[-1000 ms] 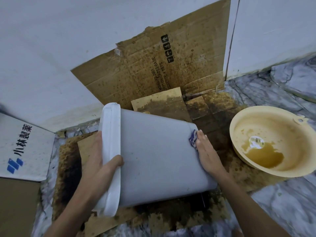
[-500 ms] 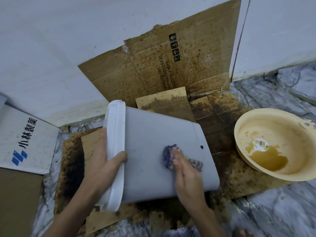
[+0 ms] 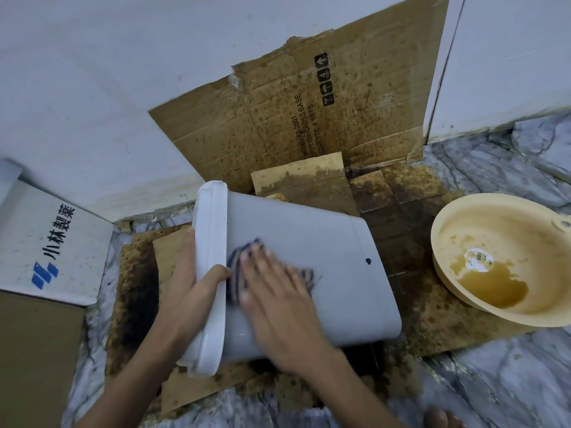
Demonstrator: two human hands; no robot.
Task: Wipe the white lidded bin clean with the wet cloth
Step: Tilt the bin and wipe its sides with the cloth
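The white lidded bin [image 3: 324,257] lies on its side on stained cardboard, lid end to the left. My left hand [image 3: 191,285] grips the lid's rim, thumb hooked over its near edge. My right hand [image 3: 275,291] lies flat on the bin's upper side and presses a blue checked cloth [image 3: 238,273] against it, close to the lid. The hand hides most of the cloth; a frayed end shows at its right. A small dark dot marks the bin's side near its base.
A beige basin [image 3: 448,264] holding brown water sits on the marble floor at the right. Stained cardboard [image 3: 309,118] leans on the white wall behind. A white printed box [image 3: 46,242] stands at the left, brown cardboard below it.
My right hand has swept the cloth leftward across the bin's side, from the base end to beside the lid. My left hand kept its grip on the lid rim.
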